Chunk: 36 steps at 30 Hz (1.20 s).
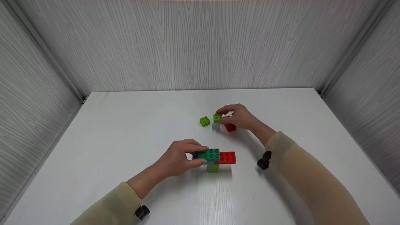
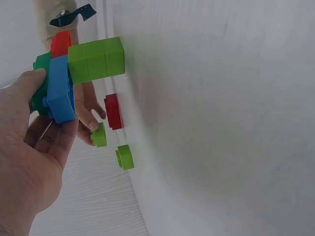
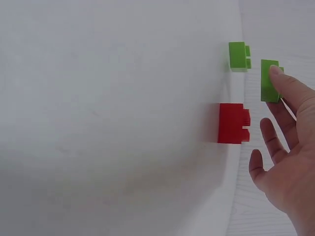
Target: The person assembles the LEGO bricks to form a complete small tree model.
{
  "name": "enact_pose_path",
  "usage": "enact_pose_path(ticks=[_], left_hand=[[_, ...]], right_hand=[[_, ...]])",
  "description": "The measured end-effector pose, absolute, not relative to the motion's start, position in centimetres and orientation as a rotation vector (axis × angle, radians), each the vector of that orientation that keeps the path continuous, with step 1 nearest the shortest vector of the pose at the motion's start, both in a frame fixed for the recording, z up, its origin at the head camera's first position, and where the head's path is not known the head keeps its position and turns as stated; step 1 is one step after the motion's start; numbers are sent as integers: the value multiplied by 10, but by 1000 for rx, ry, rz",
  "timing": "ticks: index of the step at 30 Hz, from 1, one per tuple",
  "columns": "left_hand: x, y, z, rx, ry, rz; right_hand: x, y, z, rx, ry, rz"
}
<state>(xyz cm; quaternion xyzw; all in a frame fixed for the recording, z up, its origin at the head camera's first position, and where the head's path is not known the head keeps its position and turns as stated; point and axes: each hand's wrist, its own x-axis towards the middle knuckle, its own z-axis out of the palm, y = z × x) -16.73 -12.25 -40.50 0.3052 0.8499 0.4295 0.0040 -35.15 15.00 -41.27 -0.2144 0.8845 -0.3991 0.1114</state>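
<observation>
My left hand (image 1: 179,157) grips a built piece of toy building bricks between thumb and fingers. It has a dark green brick (image 1: 209,154) on top, a blue brick (image 2: 60,88) and a red brick (image 1: 227,157) below, and a stack of light green bricks (image 2: 96,59) underneath. Farther back, my right hand (image 1: 239,117) pinches a light green brick (image 3: 269,81) by thumb and fingertips, lifted off the table. Just under that hand a loose red brick (image 3: 230,123) lies on the table, partly hidden in the head view. Another light green brick (image 1: 205,121) rests to its left.
The white table (image 1: 125,118) is bounded by a grey wood-grain panel (image 1: 200,43) at the back and similar panels at left and right. A black clip (image 1: 264,160) hangs at the right sleeve, another black clip (image 1: 142,212) at the left.
</observation>
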Motion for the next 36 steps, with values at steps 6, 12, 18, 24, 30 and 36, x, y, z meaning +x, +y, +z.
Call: enact_pose_path(ticks=[6, 12, 18, 24, 30, 36], left_hand=[[-167, -122, -404, 939, 2661, 1349], [-168, -122, -405, 967, 2668, 1350], [-168, -123, -404, 977, 2664, 1335], [-167, -122, -403, 970, 2660, 1334], [-167, -122, -405, 993, 2655, 1359], [-168, -122, -407, 1016, 2669, 1360]], right_hand=[[-327, 161, -392, -834, 2541, -1285], [-293, 172, -379, -969, 2478, -1359], [-263, 181, -378, -1090, 2421, -1402], [-237, 184, -384, -1104, 2404, -1391], [-220, 184, -393, -1138, 2348, -1402], [-213, 185, -403, -1157, 2334, -1421]])
